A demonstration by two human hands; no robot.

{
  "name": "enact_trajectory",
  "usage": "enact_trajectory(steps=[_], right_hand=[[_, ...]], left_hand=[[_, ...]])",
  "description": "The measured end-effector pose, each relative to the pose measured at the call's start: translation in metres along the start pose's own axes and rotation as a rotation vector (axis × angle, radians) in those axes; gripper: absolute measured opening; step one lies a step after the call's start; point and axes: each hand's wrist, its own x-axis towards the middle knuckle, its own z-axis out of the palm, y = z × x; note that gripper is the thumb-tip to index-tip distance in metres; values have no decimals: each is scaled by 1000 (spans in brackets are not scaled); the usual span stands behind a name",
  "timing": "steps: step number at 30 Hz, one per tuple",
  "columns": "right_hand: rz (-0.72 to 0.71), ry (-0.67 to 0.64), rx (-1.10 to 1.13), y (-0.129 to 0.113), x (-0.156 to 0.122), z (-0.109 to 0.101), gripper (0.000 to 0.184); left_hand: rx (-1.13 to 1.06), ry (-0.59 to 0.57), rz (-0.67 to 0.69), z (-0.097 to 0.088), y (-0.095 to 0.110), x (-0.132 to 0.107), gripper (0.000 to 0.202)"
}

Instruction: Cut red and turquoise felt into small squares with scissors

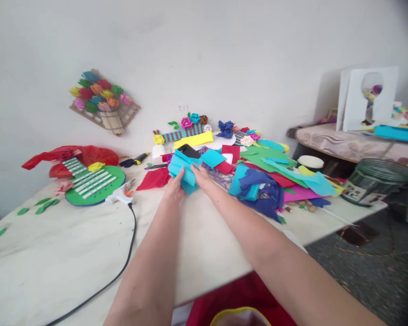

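Both hands are together near the middle of the table, on a folded piece of turquoise crepe paper (187, 168). My left hand (175, 186) grips its left side, fingers closed round the lower edge. On the right side, my right hand (202, 176) has its fingers closed on the paper; some fingertips are hidden. Just behind the held paper lie a dark phone-like object (188, 151) and a flat turquoise square (212, 158). A red paper piece (153, 179) rests left of my hands. Crumpled dark blue paper (263, 184) lies to the right.
A white glue gun (119, 195) with a black cord (131, 244) lies left, beside a green disc (114, 177) with striped strips. Dark-handled pliers (134, 160) are behind it. Coloured sheets (267, 158) pile up at right, near a large glass jar (377, 181) by the table edge.
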Motion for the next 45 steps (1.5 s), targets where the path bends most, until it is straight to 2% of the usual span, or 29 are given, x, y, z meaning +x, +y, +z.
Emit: enact_trajectory(steps=[5, 8, 14, 18, 21, 25, 28, 32, 37, 39, 42, 45], right_hand=[[66, -81, -59, -6, -9, 11, 33], [63, 7, -107, -12, -8, 13, 33], [46, 248, 26, -18, 3, -7, 62], [136, 262, 61, -14, 8, -24, 47], [191, 297, 73, -11, 10, -29, 43], [184, 330, 111, -10, 10, -28, 34], [185, 334, 126, -12, 9, -28, 28], [227, 357, 109, -16, 7, -29, 34], [191, 344, 60, -18, 5, -30, 62], [164, 309, 39, -16, 6, -31, 60], [150, 236, 18, -11, 7, -30, 48], [146, 181, 20, -9, 6, -27, 42]], left_hand=[[5, 167, 51, -2, 1, 4, 21], [40, 208, 88, -8, 2, 8, 21], [120, 268, 194, -30, 7, 18, 25], [221, 328, 244, -43, 11, 25, 19], [234, 314, 236, -44, 12, 25, 23], [187, 199, 211, -38, 14, 17, 38], [218, 143, 176, -34, 16, 11, 42], [247, 214, 129, -33, 16, 10, 37], [258, 216, 170, -38, 12, 17, 31], [267, 240, 180, -41, 10, 21, 29], [270, 284, 197, -42, 8, 23, 27], [253, 280, 203, -40, 8, 23, 27]])
